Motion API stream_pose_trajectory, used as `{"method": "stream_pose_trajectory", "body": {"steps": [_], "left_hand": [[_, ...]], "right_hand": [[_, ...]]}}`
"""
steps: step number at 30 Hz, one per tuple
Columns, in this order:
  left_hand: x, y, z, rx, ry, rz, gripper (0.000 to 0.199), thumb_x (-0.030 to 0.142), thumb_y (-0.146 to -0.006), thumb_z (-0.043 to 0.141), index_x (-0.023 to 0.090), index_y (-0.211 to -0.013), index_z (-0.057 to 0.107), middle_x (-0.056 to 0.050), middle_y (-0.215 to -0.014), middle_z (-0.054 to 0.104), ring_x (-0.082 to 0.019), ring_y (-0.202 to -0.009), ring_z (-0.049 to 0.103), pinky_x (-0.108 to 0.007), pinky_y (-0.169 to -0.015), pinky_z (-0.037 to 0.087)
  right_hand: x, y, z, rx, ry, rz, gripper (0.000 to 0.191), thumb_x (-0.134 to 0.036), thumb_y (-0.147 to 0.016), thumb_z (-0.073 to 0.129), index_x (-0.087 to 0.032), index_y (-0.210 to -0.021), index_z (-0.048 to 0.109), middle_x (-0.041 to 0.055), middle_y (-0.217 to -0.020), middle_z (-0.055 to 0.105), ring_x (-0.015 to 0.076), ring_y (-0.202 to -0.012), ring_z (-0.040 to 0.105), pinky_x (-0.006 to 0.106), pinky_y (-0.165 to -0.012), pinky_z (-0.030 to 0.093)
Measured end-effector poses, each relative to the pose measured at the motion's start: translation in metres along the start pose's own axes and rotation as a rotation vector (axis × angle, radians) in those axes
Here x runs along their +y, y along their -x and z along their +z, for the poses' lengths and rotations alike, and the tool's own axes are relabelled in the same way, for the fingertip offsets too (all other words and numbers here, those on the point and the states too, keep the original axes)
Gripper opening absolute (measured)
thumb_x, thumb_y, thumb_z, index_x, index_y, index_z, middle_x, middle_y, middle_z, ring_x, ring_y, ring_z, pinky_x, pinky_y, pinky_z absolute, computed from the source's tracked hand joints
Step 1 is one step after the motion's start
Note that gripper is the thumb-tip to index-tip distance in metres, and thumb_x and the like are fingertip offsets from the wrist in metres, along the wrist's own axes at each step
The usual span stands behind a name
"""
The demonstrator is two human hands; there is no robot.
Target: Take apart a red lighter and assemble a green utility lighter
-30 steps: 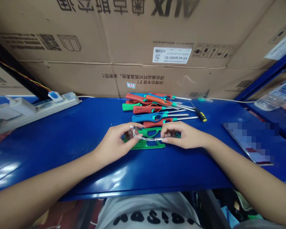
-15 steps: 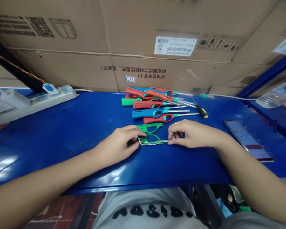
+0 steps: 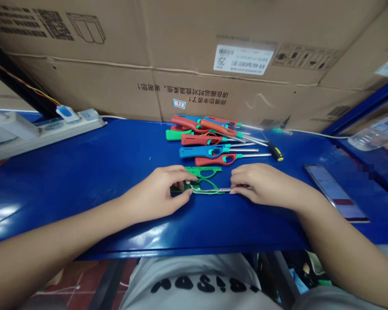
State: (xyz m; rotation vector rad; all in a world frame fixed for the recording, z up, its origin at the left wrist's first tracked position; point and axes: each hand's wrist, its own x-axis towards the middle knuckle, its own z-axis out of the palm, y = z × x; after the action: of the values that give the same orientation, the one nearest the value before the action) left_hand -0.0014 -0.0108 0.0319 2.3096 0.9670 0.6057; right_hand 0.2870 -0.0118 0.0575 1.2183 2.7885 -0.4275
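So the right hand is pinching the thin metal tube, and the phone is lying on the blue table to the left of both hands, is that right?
Not quite: the phone lies to the right of both hands, as the head view shows. It is on the blue table, and the right hand is pinching the thin metal tube.

Glossy blue table [image 3: 194, 230]; on it lie lighters [image 3: 198, 151], green shells [image 3: 202, 168], a screwdriver [image 3: 276, 152], a phone [image 3: 338, 193]; a power strip [image 3: 48, 136].
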Motion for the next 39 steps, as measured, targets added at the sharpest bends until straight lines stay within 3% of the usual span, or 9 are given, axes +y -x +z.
{"method": "stream_pose_trajectory", "body": {"steps": [10,19,25,31,34,39], "left_hand": [[-0.008,-0.005,-0.003,-0.035,-0.038,0.002,0.022,0.023,-0.091,0.062,0.019,-0.107,0.077,-0.006,-0.094,0.074,-0.017,-0.075,0.069,-0.030,-0.071,0.057],[-0.012,-0.006,-0.003,-0.034,-0.045,0.015,0.018,0.021,-0.092,0.063,0.020,-0.104,0.077,-0.005,-0.092,0.076,-0.018,-0.078,0.071,-0.031,-0.074,0.057],[-0.010,-0.006,-0.002,0.045,-0.011,-0.011,0.015,0.022,-0.092,0.065,0.020,-0.101,0.077,-0.003,-0.090,0.075,-0.014,-0.071,0.068,-0.027,-0.066,0.055],[-0.011,-0.004,0.001,0.078,-0.012,0.018,0.015,0.019,-0.093,0.063,0.021,-0.100,0.077,-0.003,-0.090,0.075,-0.014,-0.073,0.067,-0.026,-0.066,0.052],[-0.013,-0.003,0.003,0.078,-0.026,0.034,0.015,0.016,-0.092,0.064,0.020,-0.099,0.077,-0.003,-0.089,0.074,-0.014,-0.073,0.067,-0.026,-0.067,0.051],[-0.013,-0.003,0.004,0.087,-0.049,0.065,0.014,0.014,-0.092,0.064,0.020,-0.097,0.076,-0.002,-0.090,0.075,-0.014,-0.073,0.067,-0.025,-0.067,0.051]], "right_hand": [[-0.014,0.000,0.000,0.003,0.171,0.005,0.024,-0.017,-0.096,0.056,-0.017,-0.075,0.067,0.0057,-0.079,0.068,0.0195,-0.078,0.063,0.031,-0.068,0.037],[-0.034,-0.003,0.006,-0.058,0.316,0.067,0.021,-0.001,-0.086,0.056,-0.016,-0.076,0.067,0.0079,-0.078,0.067,0.0205,-0.071,0.062,0.034,-0.058,0.026],[-0.022,0.002,0.007,-0.001,0.121,0.171,0.016,-0.029,-0.099,0.056,-0.017,-0.092,0.063,0.0084,-0.095,0.067,0.0193,-0.074,0.063,0.030,-0.060,0.036],[-0.022,-0.006,0.014,0.166,-0.074,0.050,0.025,-0.038,-0.097,0.061,-0.022,-0.115,0.063,0.0082,-0.117,0.064,0.0185,-0.082,0.064,0.030,-0.068,0.045],[-0.023,-0.017,0.025,0.212,-0.169,0.007,0.019,-0.033,-0.098,0.060,-0.022,-0.112,0.064,0.0076,-0.116,0.064,0.0170,-0.083,0.063,0.029,-0.072,0.046],[-0.019,-0.027,0.032,0.261,-0.337,0.014,0.008,-0.025,-0.092,0.068,-0.019,-0.092,0.064,0.0023,-0.096,0.064,0.0127,-0.075,0.056,0.026,-0.069,0.041]]}}
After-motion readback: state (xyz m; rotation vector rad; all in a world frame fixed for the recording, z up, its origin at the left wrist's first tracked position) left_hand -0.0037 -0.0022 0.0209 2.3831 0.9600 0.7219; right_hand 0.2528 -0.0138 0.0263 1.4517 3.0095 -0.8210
